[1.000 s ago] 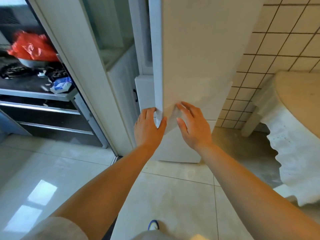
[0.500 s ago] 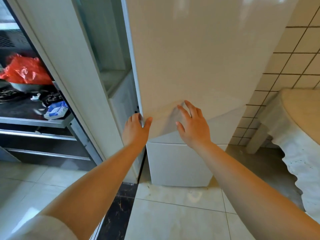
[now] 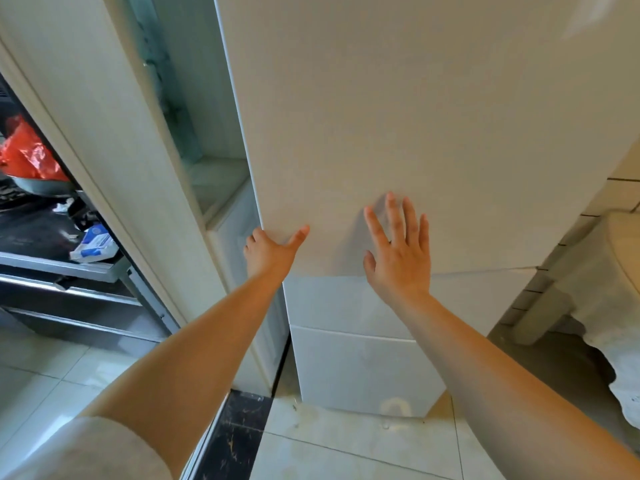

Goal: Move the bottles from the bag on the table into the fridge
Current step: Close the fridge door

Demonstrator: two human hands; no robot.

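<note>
The tall white fridge door (image 3: 398,116) fills the middle of the view, its face turned towards me. My left hand (image 3: 268,252) grips the door's lower left edge, fingers hidden behind it and thumb on the front. My right hand (image 3: 398,258) lies flat on the door face near its bottom edge, fingers spread, holding nothing. Below the hands is the fridge's white lower compartment (image 3: 360,368). No bottles or bag are in view.
A table with a white cloth (image 3: 620,271) stands close on the right. A white door frame (image 3: 104,168) rises on the left; behind it are metal shelves with a red plastic bag (image 3: 24,157) and a blue-white packet (image 3: 95,244). The floor is tiled, with a black threshold strip (image 3: 239,438).
The fridge door has swung from edge-on to facing me, under both hands. My right hand's fingers have spread flat. I have moved closer to the fridge.
</note>
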